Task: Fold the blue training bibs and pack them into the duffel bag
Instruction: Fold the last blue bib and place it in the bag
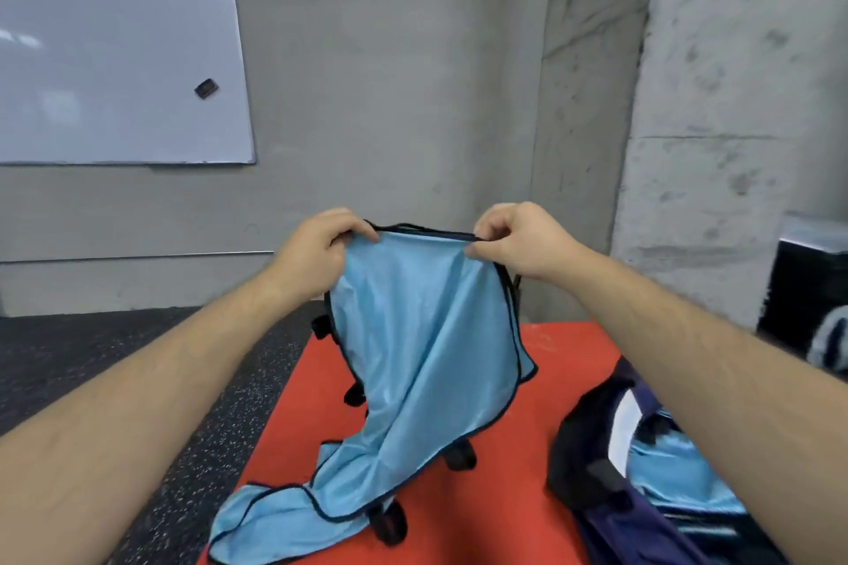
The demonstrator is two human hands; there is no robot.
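Both left hand [316,248] and right hand [514,243] pinch the top edge of the bib [422,335]; corners want levelling, cloth taut, before folding.

It looked like a gym or sports training room, judging by the black speckled rubber flooring [137,358], bare concrete walls [390,83], a wall-mounted whiteboard [114,60], a red padded mat [569,353] and a blue training bib [426,335].

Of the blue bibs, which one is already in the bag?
The bib at the right, lying inside the duffel bag. The other bib hangs from the left hand and right hand over the red mat.
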